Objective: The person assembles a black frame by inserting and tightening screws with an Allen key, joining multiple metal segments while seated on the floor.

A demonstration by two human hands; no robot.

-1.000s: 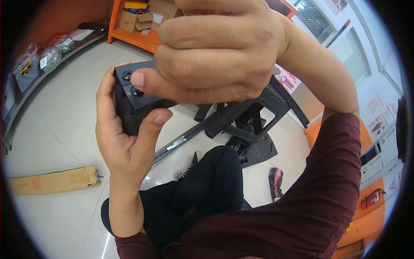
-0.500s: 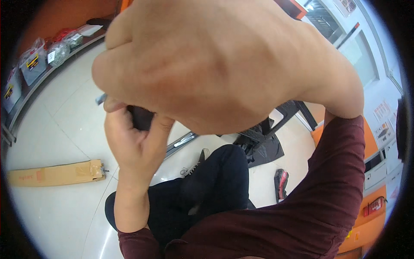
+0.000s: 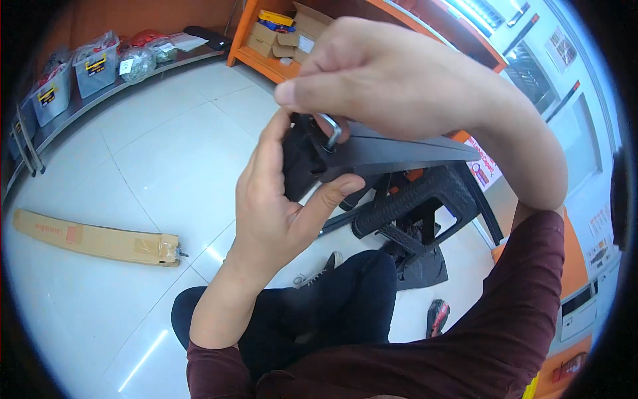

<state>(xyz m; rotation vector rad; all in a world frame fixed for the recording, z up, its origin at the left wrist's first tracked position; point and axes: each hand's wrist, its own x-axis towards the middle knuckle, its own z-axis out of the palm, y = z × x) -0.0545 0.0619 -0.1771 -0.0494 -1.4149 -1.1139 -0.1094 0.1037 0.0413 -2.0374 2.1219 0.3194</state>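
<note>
My left hand (image 3: 272, 189) is wrapped around the end of a long black beam (image 3: 392, 151), thumb along its near side and fingers on the far left. The beam runs off to the right under my right forearm. Just above, my right hand (image 3: 392, 80) is closed on a bent silver hex key (image 3: 333, 132). The key's lower tip meets the beam's face near its end; any screw there is too small to make out. Part of the key is hidden behind my fingers.
On the floor to the left lies a long cardboard box (image 3: 100, 239). A black frame (image 3: 415, 213) stands beyond my knees, near a black and red shoe-like item (image 3: 437, 318). Plastic bins (image 3: 96, 70) line a low shelf (image 3: 153, 72) at far left. An orange cabinet (image 3: 249, 56) holds boxes.
My right hand has moved up and away from the camera, so the hex key and black beam now show. My left hand has shifted right and up, still on the beam's end.
</note>
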